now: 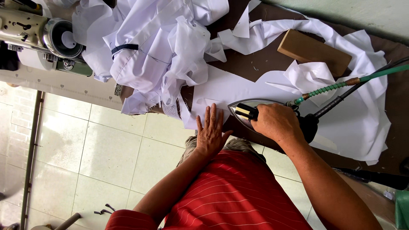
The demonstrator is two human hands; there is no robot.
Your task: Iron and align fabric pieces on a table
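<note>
Right hand (276, 122) wrapped tight round pointed metal iron (249, 113), resting on smooth white cloth (238, 87) at desk's (264, 64) near edge; left hand (210, 133) flat, fingers spread, pressing cloth.

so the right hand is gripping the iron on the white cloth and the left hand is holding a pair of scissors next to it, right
Not quite. The head view shows the left hand holding no scissors: it lies flat, fingers spread, pressing the white cloth beside the iron. The rest stands: the right hand grips the iron's handle on the white cloth.
</note>
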